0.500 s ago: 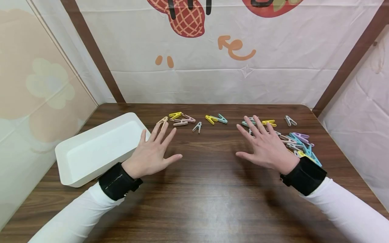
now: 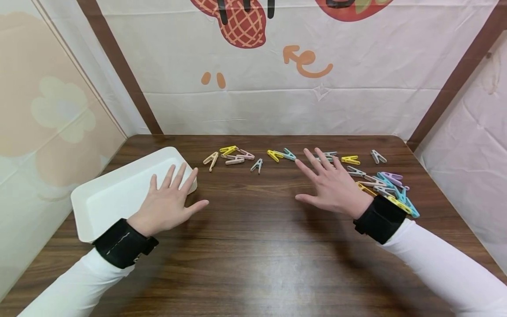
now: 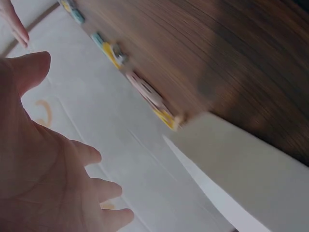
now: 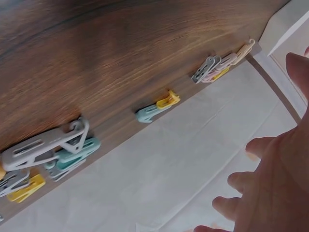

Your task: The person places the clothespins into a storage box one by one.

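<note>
With fingers spread and palm down, my left hand hovers over the right side of a white rectangular tray. My right hand is likewise spread above the table, left of a loose pile of clothespins in purple, blue, grey and yellow. Neither hand holds anything. Nearest beyond the right fingertips lie a blue-grey clothespin and a yellow clothespin. In the left wrist view the tray wall stands beside the open left palm.
Along the back of the brown wooden table lie a beige clothespin, pink and yellow ones, a small grey clothespin and a yellow one beside a teal one. A printed cloth hangs behind the table.
My left hand has moved left, from the tray's right edge to over the tray. My right hand has shifted slightly left, uncovering more of the clothespins on the right. The clothespins have not moved.
</note>
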A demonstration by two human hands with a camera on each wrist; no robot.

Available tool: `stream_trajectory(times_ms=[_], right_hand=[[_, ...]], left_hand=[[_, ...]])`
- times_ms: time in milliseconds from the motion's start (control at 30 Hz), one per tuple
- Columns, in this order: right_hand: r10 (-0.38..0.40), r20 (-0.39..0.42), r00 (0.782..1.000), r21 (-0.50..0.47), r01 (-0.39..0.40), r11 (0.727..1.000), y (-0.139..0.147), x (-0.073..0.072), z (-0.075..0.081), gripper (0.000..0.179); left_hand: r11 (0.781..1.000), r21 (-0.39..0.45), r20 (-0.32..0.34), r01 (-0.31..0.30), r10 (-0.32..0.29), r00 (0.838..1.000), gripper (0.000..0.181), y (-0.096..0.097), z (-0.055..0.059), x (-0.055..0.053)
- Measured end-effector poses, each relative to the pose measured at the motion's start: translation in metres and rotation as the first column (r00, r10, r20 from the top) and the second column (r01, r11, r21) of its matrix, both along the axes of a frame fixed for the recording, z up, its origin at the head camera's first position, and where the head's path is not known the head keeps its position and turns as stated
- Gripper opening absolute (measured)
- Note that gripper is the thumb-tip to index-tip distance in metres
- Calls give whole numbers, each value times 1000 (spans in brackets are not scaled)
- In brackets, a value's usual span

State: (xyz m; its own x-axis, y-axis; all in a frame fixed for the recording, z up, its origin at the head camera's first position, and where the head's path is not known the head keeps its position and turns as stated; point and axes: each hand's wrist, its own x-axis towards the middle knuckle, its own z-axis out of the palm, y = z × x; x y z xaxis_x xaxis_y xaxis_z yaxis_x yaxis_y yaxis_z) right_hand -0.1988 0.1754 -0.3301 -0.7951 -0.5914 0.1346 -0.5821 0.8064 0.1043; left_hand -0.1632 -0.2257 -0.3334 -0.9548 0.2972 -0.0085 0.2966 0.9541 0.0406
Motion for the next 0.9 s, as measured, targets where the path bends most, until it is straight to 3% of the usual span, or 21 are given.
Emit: stream_trajectory(times_ms=[233, 567, 900], right_hand=[[32, -10, 999, 31, -32, 999, -21, -10, -3, 87], [98, -14, 995, 72, -97, 993, -43, -18, -15, 83], [118, 1, 993, 94, -118, 989, -55, -28, -26, 82]], left_hand=[[998, -3, 24, -67, 67, 997, 90, -30, -1, 3], [993, -41, 82, -113, 116, 990, 80, -63, -13, 12], [995, -58, 54, -84, 87, 995, 50, -73, -12, 13]])
